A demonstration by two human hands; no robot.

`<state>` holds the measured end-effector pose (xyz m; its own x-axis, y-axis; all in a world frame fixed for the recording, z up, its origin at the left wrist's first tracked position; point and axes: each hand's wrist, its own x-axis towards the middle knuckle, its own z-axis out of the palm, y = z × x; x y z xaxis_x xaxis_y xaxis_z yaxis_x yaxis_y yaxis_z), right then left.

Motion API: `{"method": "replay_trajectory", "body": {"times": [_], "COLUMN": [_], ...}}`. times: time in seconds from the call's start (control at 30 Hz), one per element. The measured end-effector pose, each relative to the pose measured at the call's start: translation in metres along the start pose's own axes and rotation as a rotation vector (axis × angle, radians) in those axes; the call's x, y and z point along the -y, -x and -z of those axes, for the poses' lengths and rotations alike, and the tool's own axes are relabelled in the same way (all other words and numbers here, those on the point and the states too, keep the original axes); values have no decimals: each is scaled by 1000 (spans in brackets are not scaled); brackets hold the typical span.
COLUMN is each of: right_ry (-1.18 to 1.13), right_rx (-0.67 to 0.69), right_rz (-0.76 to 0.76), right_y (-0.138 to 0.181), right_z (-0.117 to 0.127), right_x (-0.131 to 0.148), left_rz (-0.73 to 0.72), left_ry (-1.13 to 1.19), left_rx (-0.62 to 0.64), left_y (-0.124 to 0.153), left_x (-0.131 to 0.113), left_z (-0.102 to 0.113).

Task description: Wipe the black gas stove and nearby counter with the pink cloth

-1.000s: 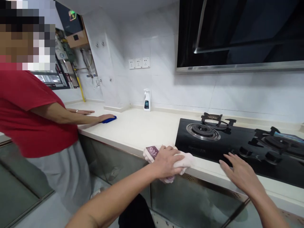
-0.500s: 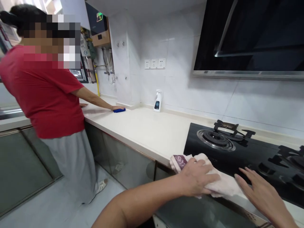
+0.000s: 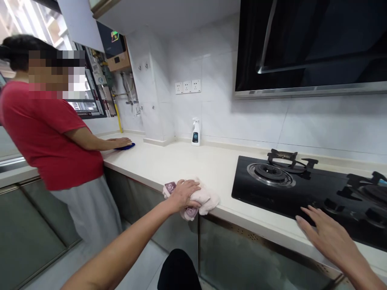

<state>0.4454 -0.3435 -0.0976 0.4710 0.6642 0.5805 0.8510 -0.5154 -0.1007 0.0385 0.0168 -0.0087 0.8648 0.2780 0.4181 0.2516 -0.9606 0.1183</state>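
Observation:
My left hand (image 3: 184,195) is shut on a crumpled pale pink cloth (image 3: 208,200) with a dark printed label, pressing it onto the front of the cream countertop (image 3: 169,166). My right hand (image 3: 325,235) is open and empty, its fingers spread on the counter strip right by the front edge of a black glass gas hob (image 3: 290,193). A co-worker in a red shirt (image 3: 45,137) stands at the far left, with a hand (image 3: 121,142) on a blue pad (image 3: 125,147).
A white spray bottle (image 3: 196,133) stands against the tiled wall, below a triple wall socket (image 3: 187,86). A black range hood (image 3: 311,46) hangs above the hob. Glass-fronted lower cabinets (image 3: 256,257) run beneath the counter. Pipes and a yellow hose are on the far wall.
My left hand has slid the cloth left along the counter, away from the hob. My right hand stays near the hob's front edge. The co-worker's hand has moved the blue pad left.

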Motion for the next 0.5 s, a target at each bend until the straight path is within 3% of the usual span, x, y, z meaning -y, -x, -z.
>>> {"method": "replay_trajectory", "body": {"times": [0.13,0.33,0.5], "right_ry": [2,-8,-6], "right_rx": [-7,-8,-5], "right_rz": [8,-3,9], "right_y": [2,5,5], "right_z": [-6,-13,-10], "right_x": [-6,-9,-4], "left_rz": [157,424,553], "left_ry": [121,149,282], "left_rx": [20,-168,-288], "left_y": [-11,-29,-56], "left_x": [13,26,33], "left_z": [15,20,41]}}
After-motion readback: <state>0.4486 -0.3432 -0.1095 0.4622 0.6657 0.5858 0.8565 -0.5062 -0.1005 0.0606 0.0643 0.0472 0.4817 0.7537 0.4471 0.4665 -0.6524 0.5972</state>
